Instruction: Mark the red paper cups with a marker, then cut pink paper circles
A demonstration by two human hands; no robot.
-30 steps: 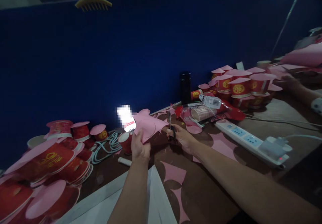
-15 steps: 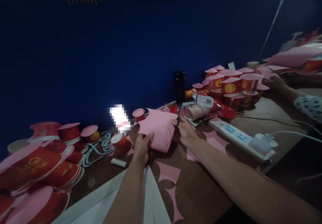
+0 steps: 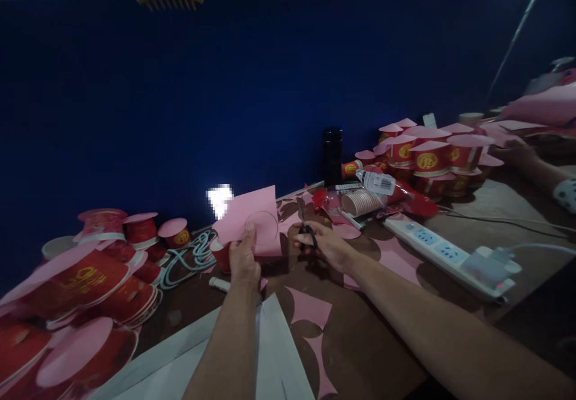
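A sheet of pink paper (image 3: 236,213) with a circle drawn on it is pinched in my left hand (image 3: 245,256), thumb on the front. Its edge partly hides a red paper cup (image 3: 222,258) behind. To the right, my right hand (image 3: 321,241) grips black-handled scissors (image 3: 308,230), blades pointing up and away, apart from the sheet. Pink paper offcuts (image 3: 310,309) with curved edges lie on the brown table (image 3: 360,334) below my hands.
Red cups with pink paper tops (image 3: 429,157) are stacked at right, more at left (image 3: 85,280). A white power strip (image 3: 443,250), a black bottle (image 3: 332,154), stacked paper cups (image 3: 360,202) and a coiled cable (image 3: 189,261) lie about. A co-worker's hand (image 3: 517,154) is at far right.
The pink sheet has moved left and been turned, now showing a straight edge on top. My right hand with the scissors has come away from the paper. The camera view has shifted slightly left.
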